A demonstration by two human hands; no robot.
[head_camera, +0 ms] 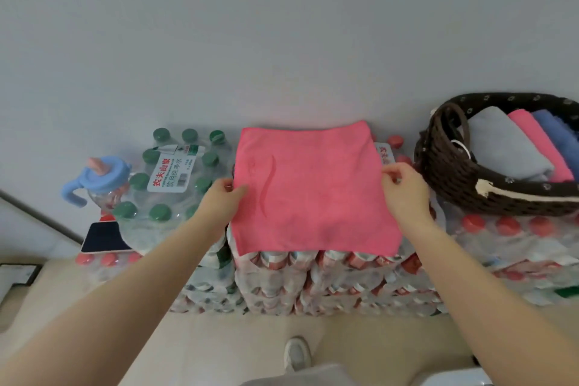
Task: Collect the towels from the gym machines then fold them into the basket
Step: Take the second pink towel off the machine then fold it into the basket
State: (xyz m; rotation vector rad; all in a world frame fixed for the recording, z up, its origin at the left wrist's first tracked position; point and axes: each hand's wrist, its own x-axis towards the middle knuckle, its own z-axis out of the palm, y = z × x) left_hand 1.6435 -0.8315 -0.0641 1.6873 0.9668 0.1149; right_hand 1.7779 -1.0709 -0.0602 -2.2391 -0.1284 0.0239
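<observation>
Nearest to me I see one pale shoe (297, 352) on the beige floor (219, 351), and my two bare forearms reaching forward from the lower corners. My left hand (221, 197) pinches the left edge of one pink towel (313, 188), thumb on top; my right hand (404, 189) pinches its right edge the same way, so each grip is closed on the cloth. The towel lies spread flat, a single layer as far as I can tell, on top of stacked shrink-wrapped packs of red-capped water bottles (329, 279); its near edge hangs just over their front.

To the left sits one pack of green-capped bottles (169, 178) with a white label, and touching its left side one blue sippy cup (101, 178) with two handles. A dark flat object (105, 236) lies below the cup; I cannot tell what it is.

To the right, on more red-capped packs, stands one dark woven basket (454, 178). Inside it lie three folded towels side by side: one grey towel (504, 147), one pink folded towel (539, 144), one blue towel (557, 131). The basket's handle arches over their left end. A plain grey wall (282, 41) stands behind everything.
</observation>
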